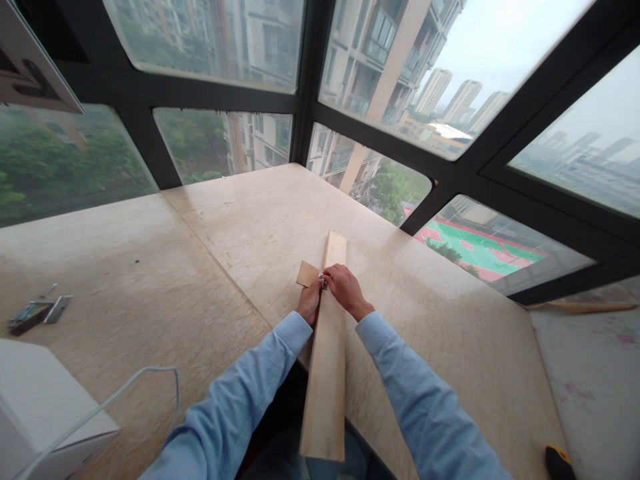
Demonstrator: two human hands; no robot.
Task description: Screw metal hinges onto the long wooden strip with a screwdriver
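A long wooden board (pixel 327 373) reaches from the stone-like tabletop out over its front edge, toward my body. My left hand (pixel 309 301) is closed at the board's left side, beside a small wooden block (pixel 307 274). My right hand (pixel 344 288) lies over the board with its fingers bent together. Between the fingertips of both hands is a small shiny metal piece (pixel 323 277). The fingers partly cover it, so its exact kind does not show.
Metal hardware (pixel 41 315) lies on the tabletop (pixel 150 267) at the left. A white box (pixel 45 400) with a white cable (pixel 145 371) stands at the lower left. A black and yellow object (pixel 559 461) is at the lower right. Dark-framed windows (pixel 305 107) border the back.
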